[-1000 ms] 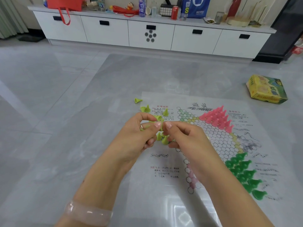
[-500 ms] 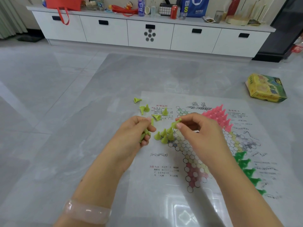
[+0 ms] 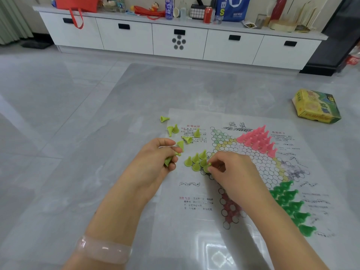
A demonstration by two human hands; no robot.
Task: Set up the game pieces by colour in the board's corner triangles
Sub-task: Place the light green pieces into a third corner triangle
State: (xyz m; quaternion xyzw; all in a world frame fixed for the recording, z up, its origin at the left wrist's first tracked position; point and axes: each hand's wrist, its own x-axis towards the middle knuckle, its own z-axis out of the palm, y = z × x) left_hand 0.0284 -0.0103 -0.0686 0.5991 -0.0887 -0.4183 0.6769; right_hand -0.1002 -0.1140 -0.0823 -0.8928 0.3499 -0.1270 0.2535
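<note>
- The board (image 3: 243,172) is a printed paper sheet lying flat on the grey floor (image 3: 68,114). It carries a star of hexagonal cells and blocks of red and black Chinese text, too small to read.
- The right hand (image 3: 231,172) pinches one lime piece (image 3: 208,167) between thumb and fingertip, at the left point of the star, with the piece's base on or just above the board.
- Just left of that piece, a cluster of lime pieces (image 3: 195,160) stands upright in the same corner.
- The left hand (image 3: 155,162) is curled round several lime pieces in the fist (image 3: 169,160); their number cannot be told.
- Loose lime pieces (image 3: 176,131) lie scattered at the board's upper-left edge, some tipped over.
- Pink pieces (image 3: 257,140) fill the upper-right corner; dark green pieces (image 3: 290,205) fill the lower-right corner.
- A yellow game box (image 3: 316,106) lies on the floor, well apart from the board; its print is unreadable.
- On the white cabinet (image 3: 175,38), a blue bag (image 3: 232,7) shows the letters "TBS", and a red can (image 3: 207,15) stands beside it.
- A pale pink bangle (image 3: 103,250) sits on the left wrist.
</note>
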